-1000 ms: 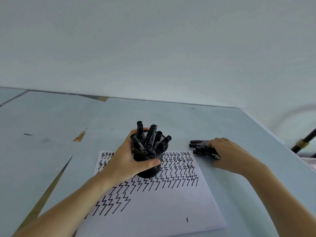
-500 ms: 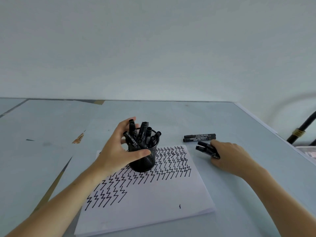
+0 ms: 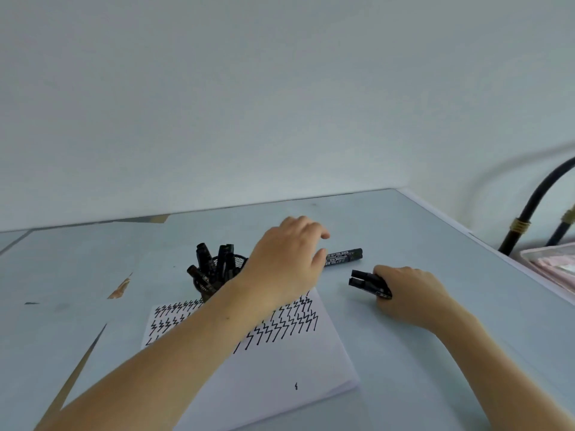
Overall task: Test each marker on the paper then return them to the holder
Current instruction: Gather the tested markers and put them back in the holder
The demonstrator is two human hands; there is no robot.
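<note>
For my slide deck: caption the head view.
Left hand reaches over the holder toward loose markers; right hand holds others.

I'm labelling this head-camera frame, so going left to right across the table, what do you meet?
Mesh holder with markers → left hand reaching over → two loose markers lying on the table → right hand gripping a bundle of markers → pink tray at the edge.

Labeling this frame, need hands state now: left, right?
Left hand: open, holds nothing, reaching over the markers on the table.
Right hand: closed on a bunch of markers.
</note>
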